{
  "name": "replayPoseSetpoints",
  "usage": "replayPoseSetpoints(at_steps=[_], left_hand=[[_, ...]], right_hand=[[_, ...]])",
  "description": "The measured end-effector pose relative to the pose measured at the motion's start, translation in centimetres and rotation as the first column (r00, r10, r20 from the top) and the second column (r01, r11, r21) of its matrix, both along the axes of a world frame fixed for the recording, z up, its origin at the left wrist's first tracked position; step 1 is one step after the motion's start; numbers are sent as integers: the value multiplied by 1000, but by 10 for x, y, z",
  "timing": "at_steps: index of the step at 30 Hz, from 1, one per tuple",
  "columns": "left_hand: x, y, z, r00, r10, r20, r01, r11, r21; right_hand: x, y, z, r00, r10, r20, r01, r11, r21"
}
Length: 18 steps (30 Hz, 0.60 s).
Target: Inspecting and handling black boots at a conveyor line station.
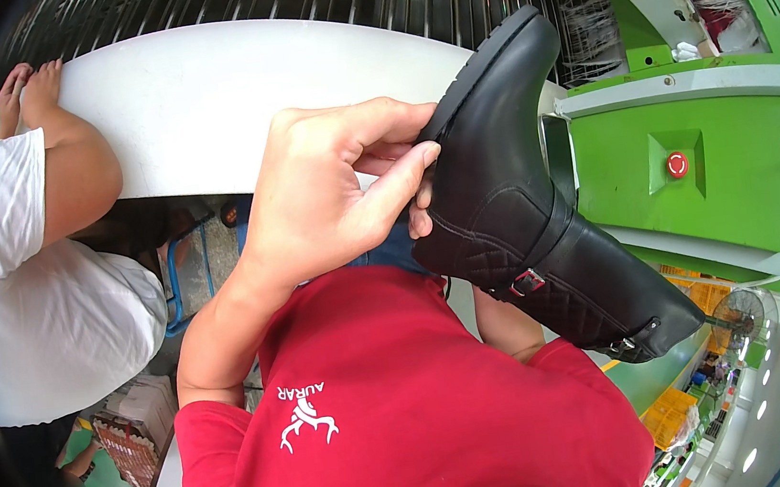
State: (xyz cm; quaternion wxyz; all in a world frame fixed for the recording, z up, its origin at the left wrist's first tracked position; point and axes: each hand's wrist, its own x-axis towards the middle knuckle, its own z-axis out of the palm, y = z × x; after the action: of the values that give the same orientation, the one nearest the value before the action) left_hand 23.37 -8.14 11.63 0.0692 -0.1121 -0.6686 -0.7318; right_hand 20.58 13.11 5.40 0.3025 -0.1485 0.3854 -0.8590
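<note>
Black ankle boot (527, 218) sits in my grasp, raised in front of me above the white curved counter (202, 111), its sole turned up and to the left and its shaft pointing down to the right. From the head view, my left hand (327, 193) is clenched on the boot near the toe and sole edge, thumb and fingertips (419, 158) pressed against the leather. My right hand is hidden behind the boot; only part of that forearm (505, 326) shows below it, so I cannot tell whether it grips or lies loose. The boot has a quilted panel and a strap with a small metal buckle (526, 283) at the ankle. My red shirt (410, 414) fills the lower middle of the picture. To my left another person in a white shirt (42, 312) leans on the counter, both of their hands (26, 88) resting on its far rim. To my right stands a green machine (717, 158) with a round red button (677, 165).
</note>
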Motion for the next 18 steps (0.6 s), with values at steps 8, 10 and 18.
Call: replayPoseSetpoints(at_steps=[8, 10, 18], left_hand=[[-5, -10, -6, 1000, 19, 7, -19, 998, -58], [-9, -13, -9, 999, 26, 41, -20, 992, -123], [-11, -18, -4, 999, 48, 15, -45, 988, -147]], right_hand=[[1, 2, -1, 993, -16, 116, 19, 1000, -25], [1, 2, -5, 996, 11, 93, -8, 1000, -29], [7, 6, -2, 978, 43, 203, -47, 999, 17]])
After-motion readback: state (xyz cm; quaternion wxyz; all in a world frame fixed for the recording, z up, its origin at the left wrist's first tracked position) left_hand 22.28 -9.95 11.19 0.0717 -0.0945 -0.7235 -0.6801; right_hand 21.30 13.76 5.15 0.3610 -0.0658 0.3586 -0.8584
